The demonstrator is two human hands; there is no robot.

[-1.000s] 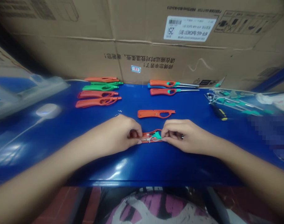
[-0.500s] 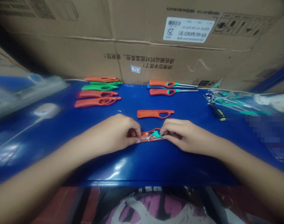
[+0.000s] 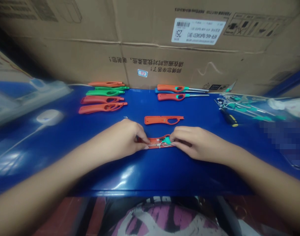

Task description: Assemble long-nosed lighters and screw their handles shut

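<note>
An orange lighter casing half lies on the blue table with its inside facing up, holding a clear inner part and thin white wires. My left hand pinches its left end between thumb and fingers. At the other end, my right hand is closed on the green trigger piece and the casing's edge; the fingertips hide part of both. Just behind, another orange casing half rests open side up, within reach of both hands.
Orange, red and green casings lie back left. Several assembled lighters with metal tubes sit back right. Further right are a bag of green-and-metal lighter parts and a black-yellow screwdriver. A cardboard wall stands behind; a white round device is left.
The green piece and white wires have shifted slightly right within the casing. My left fingers have edged a little along its left end. Both hands keep their hold.
</note>
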